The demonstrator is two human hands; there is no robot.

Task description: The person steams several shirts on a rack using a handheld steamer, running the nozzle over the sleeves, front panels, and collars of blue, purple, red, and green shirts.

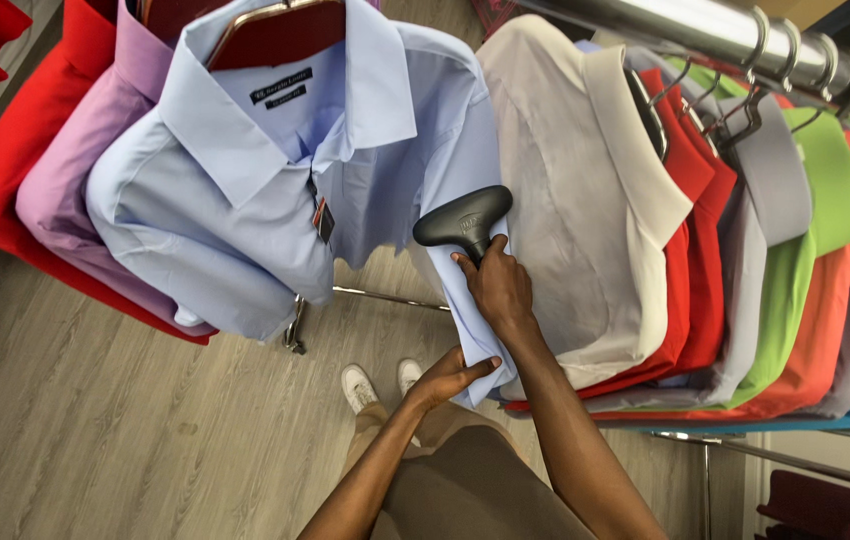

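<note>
A light blue collared shirt (245,190) hangs on a hanger in front of me. My right hand (497,288) grips the handle of a black garment steamer head (463,218), which presses against the shirt's front edge. My left hand (453,378) pinches the bottom hem of the same light blue shirt and holds it taut downward. The steamer's hose is hidden behind my hand and the fabric.
A metal rail (685,25) at top right carries several hung shirts: beige (575,200), red, grey, green (830,180), orange and blue. Lilac (75,170) and red shirts hang at left. The floor (95,420) is wood plank; my white shoes (357,386) show below.
</note>
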